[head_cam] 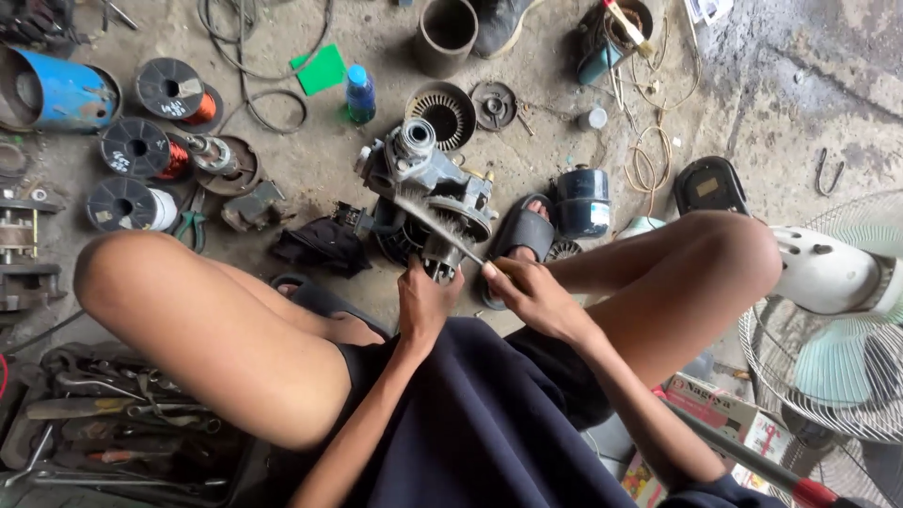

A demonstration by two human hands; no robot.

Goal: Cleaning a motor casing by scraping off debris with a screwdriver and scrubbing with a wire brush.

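I sit low with my knees apart above a concrete floor. A grey metal pump motor (428, 183) lies on the floor between my feet. My left hand (425, 299) grips its near end, by the dark ribbed part. My right hand (529, 290) holds the handle of a thin brush (442, 226), whose bristles lie across the motor housing. A black sandal (522, 233) on my right foot rests just right of the motor.
Copper wire spools (141, 149) and a blue cylinder (61, 92) lie at the far left. A tray of hand tools (103, 423) sits at the lower left. A white fan (837, 320) stands at the right. A blue bottle (359, 94), a finned round part (442, 115) and a black capacitor (581, 199) lie beyond the motor.
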